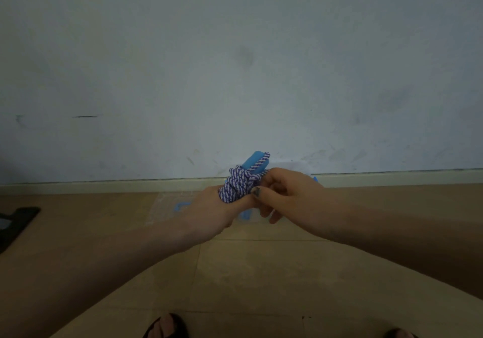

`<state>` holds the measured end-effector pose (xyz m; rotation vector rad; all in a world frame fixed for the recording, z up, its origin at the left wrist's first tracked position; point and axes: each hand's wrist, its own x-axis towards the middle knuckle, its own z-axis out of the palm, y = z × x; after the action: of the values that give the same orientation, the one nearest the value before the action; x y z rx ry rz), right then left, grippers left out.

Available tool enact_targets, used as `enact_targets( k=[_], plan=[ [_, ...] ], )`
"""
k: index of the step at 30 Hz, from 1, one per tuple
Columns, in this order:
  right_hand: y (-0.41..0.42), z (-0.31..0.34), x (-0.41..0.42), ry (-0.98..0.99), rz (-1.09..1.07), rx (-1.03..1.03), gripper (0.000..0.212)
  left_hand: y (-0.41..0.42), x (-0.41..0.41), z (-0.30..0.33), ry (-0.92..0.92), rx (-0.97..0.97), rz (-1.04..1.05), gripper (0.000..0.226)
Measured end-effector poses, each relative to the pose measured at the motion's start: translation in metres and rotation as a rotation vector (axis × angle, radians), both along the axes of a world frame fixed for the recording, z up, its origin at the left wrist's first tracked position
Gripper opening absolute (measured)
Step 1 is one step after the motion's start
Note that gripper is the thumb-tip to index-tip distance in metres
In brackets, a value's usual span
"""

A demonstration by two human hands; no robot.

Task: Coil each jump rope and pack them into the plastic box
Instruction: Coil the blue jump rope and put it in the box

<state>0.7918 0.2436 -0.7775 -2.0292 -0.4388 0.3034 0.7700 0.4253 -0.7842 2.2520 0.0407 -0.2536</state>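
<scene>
We see both forearms stretched forward from the lower corners, meeting just below the middle of the view, in front of the wall's base. The left hand (209,214) is turned palm-inward with its thumb along the underside of a coiled jump rope (239,186), its fingers wrapped round the bundle and hidden behind it. The right hand (290,196) comes in from the other side, knuckles up, fingers curled; its thumb, with a dark-painted nail, pinches against the right edge of the coil, touching the left thumb. Its lower fingers hang bent beneath.

We count one rope: a purple-and-white twisted cord wound in several turns around a blue handle (254,162), whose rounded end sticks up and away from us above the coil. One strand runs diagonally over that handle. A small blue tip shows just behind the right wrist; we cannot tell what it belongs to.

On the floor under the hands lies one clear plastic box (167,207) with blue latches, mostly hidden by the hands. The rope is held in the air above it, not inside.

At the left edge we see one dark flat object (15,222). Along the bottom edge are two feet in dark sandals (167,327) on the tan floor tiles (248,272).
</scene>
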Motion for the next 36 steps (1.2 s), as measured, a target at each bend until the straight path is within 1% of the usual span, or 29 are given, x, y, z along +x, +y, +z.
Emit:
enact_targets(
  k=[2, 4, 6, 9, 15, 17, 22, 26, 28, 30, 32, 34, 36],
  plan=[
    [-0.002, 0.001, 0.002, -0.14, -0.005, -0.085, 0.011, 0.003, 0.001, -0.002, 0.072, -0.089, 0.059, 0.051],
    [-0.005, 0.0, 0.003, -0.248, -0.032, -0.142, 0.01, 0.006, 0.003, -0.003, 0.105, -0.14, 0.078, 0.052],
    [-0.007, -0.001, 0.006, -0.284, -0.071, -0.111, 0.01, 0.007, 0.003, -0.002, 0.125, -0.159, 0.066, 0.051],
    [-0.007, -0.003, 0.009, -0.348, -0.064, -0.068, 0.01, 0.006, 0.001, -0.003, 0.136, -0.168, 0.038, 0.049],
    [-0.003, 0.001, 0.013, -0.555, -0.029, -0.11, 0.006, 0.005, 0.0, -0.002, 0.171, -0.226, 0.023, 0.048],
    [-0.002, 0.004, 0.01, -0.537, -0.01, -0.101, 0.007, 0.006, 0.003, -0.001, 0.195, -0.244, 0.024, 0.049],
    [0.0, 0.006, 0.002, -0.338, 0.022, -0.018, 0.007, 0.011, 0.007, -0.003, 0.338, -0.291, 0.033, 0.048],
    [0.0, 0.008, 0.002, -0.264, 0.028, -0.001, 0.01, 0.014, 0.01, -0.005, 0.441, -0.347, 0.009, 0.051],
    [0.001, 0.009, 0.002, -0.241, 0.029, 0.009, 0.011, 0.016, 0.011, -0.008, 0.461, -0.384, 0.017, 0.052],
    [0.001, 0.012, 0.003, -0.275, 0.046, -0.012, 0.011, 0.017, 0.013, -0.01, 0.451, -0.375, 0.021, 0.049],
    [-0.001, 0.017, 0.006, -0.352, 0.065, -0.053, 0.01, 0.018, 0.014, -0.01, 0.424, -0.346, 0.006, 0.045],
    [-0.004, 0.02, 0.012, -0.408, 0.074, -0.085, 0.006, 0.017, 0.014, -0.009, 0.367, -0.3, -0.016, 0.042],
    [-0.008, 0.018, 0.018, -0.479, 0.082, -0.148, 0.005, 0.015, 0.013, -0.008, 0.301, -0.239, -0.037, 0.044]
  ],
)
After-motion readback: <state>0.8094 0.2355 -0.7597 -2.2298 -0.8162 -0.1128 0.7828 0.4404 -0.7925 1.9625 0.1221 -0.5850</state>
